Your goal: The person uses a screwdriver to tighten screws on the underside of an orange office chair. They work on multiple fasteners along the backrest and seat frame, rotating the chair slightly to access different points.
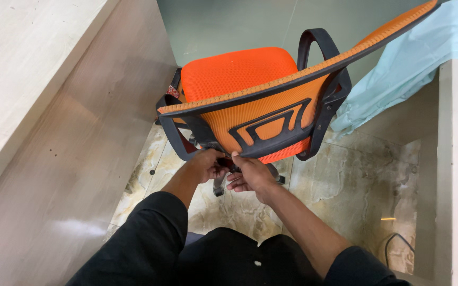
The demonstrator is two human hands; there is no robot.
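Head view shows 2 hands at frame centre, left hand (205,165) and right hand (250,175), both closed around hardware just below the orange chair backrest (261,119), directly above them.

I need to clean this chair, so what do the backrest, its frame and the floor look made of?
Backrest: orange woven mesh, by its fine ribbed texture. Frame: likely matte black moulded plastic. Floor: glossy, marble-patterned tile or stone, showing veins and reflections.
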